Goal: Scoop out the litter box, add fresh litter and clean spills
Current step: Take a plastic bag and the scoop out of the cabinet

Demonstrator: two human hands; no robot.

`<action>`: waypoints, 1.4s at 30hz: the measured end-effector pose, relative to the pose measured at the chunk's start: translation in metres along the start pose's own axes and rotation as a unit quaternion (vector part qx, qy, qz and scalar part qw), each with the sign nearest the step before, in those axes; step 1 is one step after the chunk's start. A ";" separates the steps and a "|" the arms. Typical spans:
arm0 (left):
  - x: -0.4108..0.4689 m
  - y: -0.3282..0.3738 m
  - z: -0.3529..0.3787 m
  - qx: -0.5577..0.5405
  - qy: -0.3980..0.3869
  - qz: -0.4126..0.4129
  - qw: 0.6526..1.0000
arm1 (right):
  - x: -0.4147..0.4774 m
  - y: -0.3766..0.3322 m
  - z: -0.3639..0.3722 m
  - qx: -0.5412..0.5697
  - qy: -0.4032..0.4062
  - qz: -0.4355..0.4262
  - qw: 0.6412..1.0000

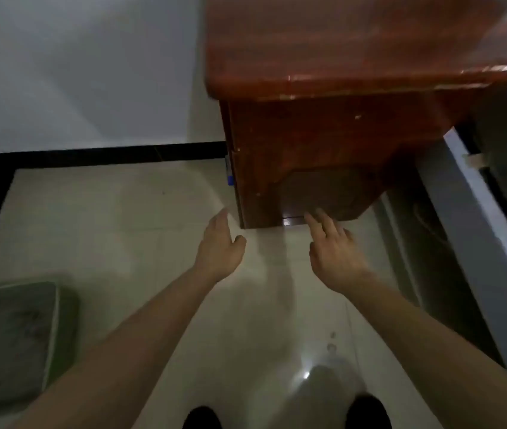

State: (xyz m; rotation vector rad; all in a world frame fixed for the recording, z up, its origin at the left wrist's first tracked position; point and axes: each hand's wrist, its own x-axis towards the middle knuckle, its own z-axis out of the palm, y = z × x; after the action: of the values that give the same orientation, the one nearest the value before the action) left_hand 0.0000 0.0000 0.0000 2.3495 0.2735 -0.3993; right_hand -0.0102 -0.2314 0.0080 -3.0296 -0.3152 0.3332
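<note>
My shoes [202, 418] stood on the tiled floor [122, 230]. The litter box [13, 342] lay on the floor at my near left, well apart from both hands; blur hid its contents. Both arms were stretched forward, which I judged a reach toward the foot of the cabinet [323, 144], perhaps for supplies. Left hand [219, 246]: fingers straight and relaxed, holding nothing, just beside the cabinet's corner. Right hand [334, 249]: fingers spread, empty, tips at the dark lower recess. Contact could not be confirmed.
</note>
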 end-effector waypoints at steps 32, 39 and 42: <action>0.109 -0.049 0.092 -0.397 0.105 0.005 0.912 | 0.094 -0.014 0.140 0.365 0.273 0.050 0.889; 0.102 -0.073 0.069 -0.214 0.058 0.085 0.971 | 0.092 -0.040 0.162 0.296 0.212 0.036 0.931; 0.097 -0.069 0.054 -0.121 0.037 0.110 0.986 | 0.097 -0.053 0.164 0.303 0.224 0.066 0.924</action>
State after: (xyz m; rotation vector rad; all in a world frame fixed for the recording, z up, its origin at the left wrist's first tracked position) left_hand 0.0582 0.0196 -0.1155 2.1283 0.0882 -0.1613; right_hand 0.0354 -0.1506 -0.1659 -2.4129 0.0310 -0.2257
